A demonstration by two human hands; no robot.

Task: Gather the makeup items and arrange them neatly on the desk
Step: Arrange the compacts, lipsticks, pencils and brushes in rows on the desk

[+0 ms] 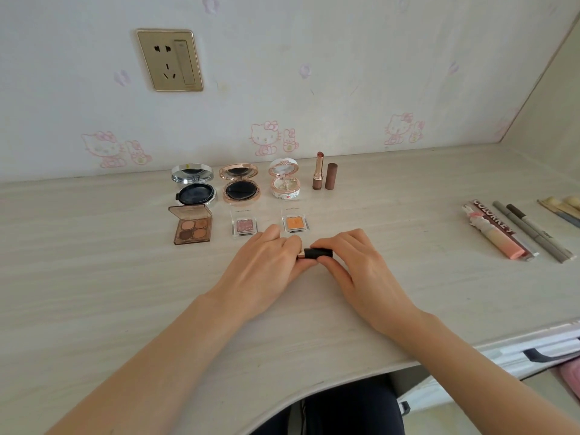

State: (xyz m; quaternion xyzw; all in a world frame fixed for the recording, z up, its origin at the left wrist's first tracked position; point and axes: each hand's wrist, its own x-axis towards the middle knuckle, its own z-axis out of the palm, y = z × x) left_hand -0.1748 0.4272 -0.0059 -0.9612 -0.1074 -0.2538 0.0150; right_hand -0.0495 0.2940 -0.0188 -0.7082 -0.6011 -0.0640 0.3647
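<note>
Right now the fingers [290,246] of the left hand [266,262] are pinching the gold-banded end of a black lipstick [318,253], while the right hand [361,262] is curling round the cap end, so both hands are holding the one tube sideways, low over the desk [125,293] and just in front of the orange shadow pan [294,223]. I am guessing the cap is being worked, though whether on or off I cannot tell. The tube is a smooth, glossy cylinder, so a slipping grip could be sending it rolling over the slick, pale wood-grain top. A jerk as the cap gives could also be knocking a knuckle into the light, clear-cased orange pan or the pink glitter pan [244,226] and skidding them out of line. Farther back, an uncapped brown lipstick [319,172] is standing upright beside its matte cap [331,176], both narrow-based and easy to topple. A silver compact [194,185], a rose-gold compact [239,183] and a white flowered compact [285,181] are sitting hinged open in a row, with a brown quad palette [192,229] in front. Well apart on the right, a lip gloss [496,233] and slim grey pencils [530,233] are lying ungathered.
</note>
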